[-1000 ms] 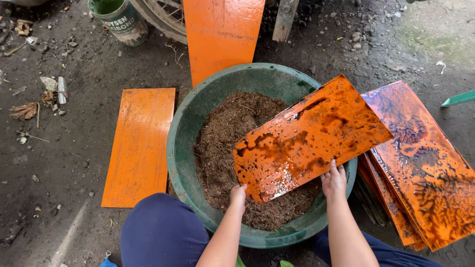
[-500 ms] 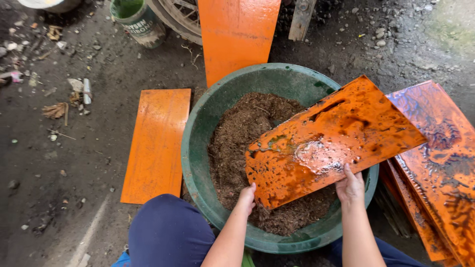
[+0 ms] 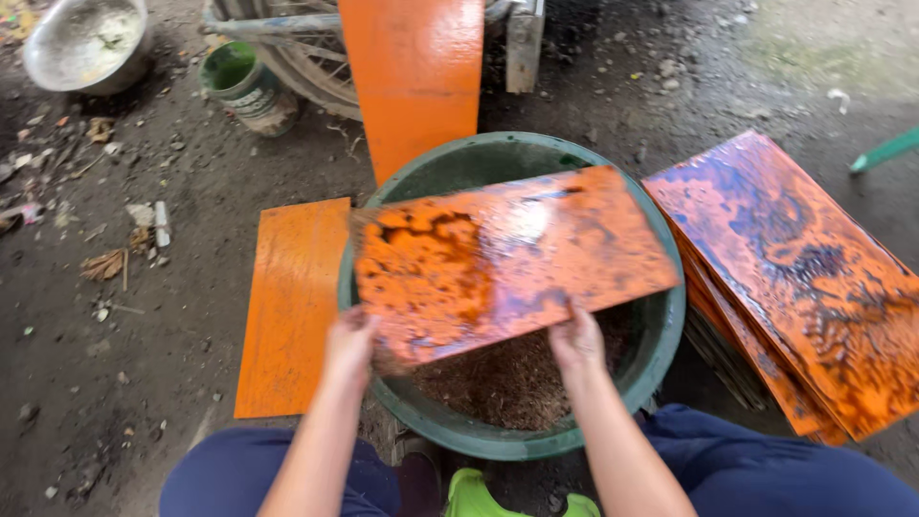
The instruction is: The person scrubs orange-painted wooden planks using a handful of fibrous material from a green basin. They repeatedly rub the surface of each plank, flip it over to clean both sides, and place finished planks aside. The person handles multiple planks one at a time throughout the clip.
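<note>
My left hand [image 3: 349, 340] and right hand [image 3: 576, 337] each pinching the near edge of a flat, shiny orange board [image 3: 512, 258] with dark blotches, held over the round green tub [image 3: 661, 335] of crumbly brown dirt [image 3: 512, 378], blotchy boards stacked [image 3: 799, 278] on my right

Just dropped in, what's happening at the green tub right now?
A person is crouched over a green tub part-filled with brown sawdust-like material. Both hands, left hand and right hand, grip the near edge of an orange board smeared with dark patches, held flat over the tub. A stack of similarly stained boards lies to the right; a clean orange board lies on the ground to the left, another leans behind.
</note>
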`<action>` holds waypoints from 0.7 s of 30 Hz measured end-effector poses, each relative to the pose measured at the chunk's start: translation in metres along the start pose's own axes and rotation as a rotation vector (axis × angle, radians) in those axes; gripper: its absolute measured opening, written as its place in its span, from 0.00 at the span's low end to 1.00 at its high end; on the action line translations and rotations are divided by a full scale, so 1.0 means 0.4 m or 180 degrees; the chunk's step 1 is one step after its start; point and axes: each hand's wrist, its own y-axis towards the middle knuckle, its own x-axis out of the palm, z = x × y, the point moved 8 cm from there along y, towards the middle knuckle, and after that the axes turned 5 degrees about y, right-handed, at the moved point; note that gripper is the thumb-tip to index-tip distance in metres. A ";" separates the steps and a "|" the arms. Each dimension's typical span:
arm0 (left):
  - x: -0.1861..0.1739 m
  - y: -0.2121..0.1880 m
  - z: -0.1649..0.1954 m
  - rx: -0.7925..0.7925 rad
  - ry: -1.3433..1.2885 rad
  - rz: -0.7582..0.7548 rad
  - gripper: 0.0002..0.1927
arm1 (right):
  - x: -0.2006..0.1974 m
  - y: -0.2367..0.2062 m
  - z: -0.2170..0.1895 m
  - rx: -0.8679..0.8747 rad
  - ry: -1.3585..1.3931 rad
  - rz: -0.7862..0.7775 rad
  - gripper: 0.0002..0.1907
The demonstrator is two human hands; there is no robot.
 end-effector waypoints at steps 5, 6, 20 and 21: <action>-0.148 -0.007 0.254 0.0553 0.0776 -0.0015 0.19 | 0.000 -0.100 0.242 0.0614 0.0658 0.0727 0.20; -0.144 -0.008 0.291 0.0723 0.0974 0.0004 0.19 | 0.019 -0.105 0.270 0.0649 0.0663 0.0540 0.20; 0.085 0.062 0.365 0.1732 0.1585 0.0382 0.15 | -0.038 0.008 0.138 -0.0371 -0.6527 -0.0157 0.36; 0.093 0.055 0.376 0.1706 0.1637 0.0423 0.15 | -0.052 0.024 0.139 -0.0247 -0.6216 -0.0311 0.35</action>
